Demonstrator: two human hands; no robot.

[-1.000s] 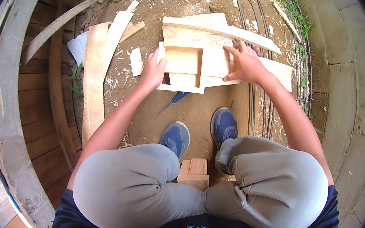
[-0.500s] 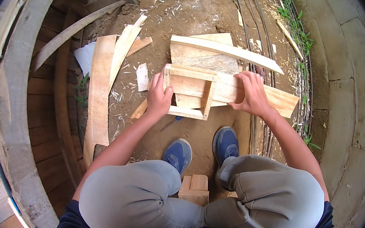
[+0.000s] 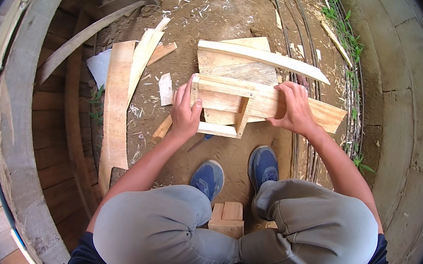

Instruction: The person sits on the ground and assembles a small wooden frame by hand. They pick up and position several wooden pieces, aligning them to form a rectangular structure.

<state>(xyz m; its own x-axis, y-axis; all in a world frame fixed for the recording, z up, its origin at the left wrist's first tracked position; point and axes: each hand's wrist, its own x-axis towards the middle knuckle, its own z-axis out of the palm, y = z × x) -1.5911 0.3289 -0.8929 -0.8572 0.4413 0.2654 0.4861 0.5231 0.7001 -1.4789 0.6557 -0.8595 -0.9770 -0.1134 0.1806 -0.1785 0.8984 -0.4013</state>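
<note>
A small rectangular frame of pale wood strips (image 3: 218, 129) lies over a longer wooden board (image 3: 320, 113) that runs out to the right. My left hand (image 3: 186, 112) is closed around the frame's left end, thumb on the near side. My right hand (image 3: 296, 110) spans the board just right of the frame, its fingers at the far edge and thumb at the near edge. Through the frame's opening the board's face shows. Where the frame and board touch underneath is hidden.
Beyond lie a wide plank (image 3: 236, 71) and a long batten (image 3: 264, 57). More planks (image 3: 117, 105) lie at the left, near a timber structure (image 3: 38, 138). A blue-handled tool (image 3: 205, 138) rests by my shoes. Dark rods or cables (image 3: 297, 152) run along the right, before a wall (image 3: 406, 112).
The wooden frame has shifted slightly to the right and its right end looks a little more tilted. Both hands keep their hold, with only small movement.
</note>
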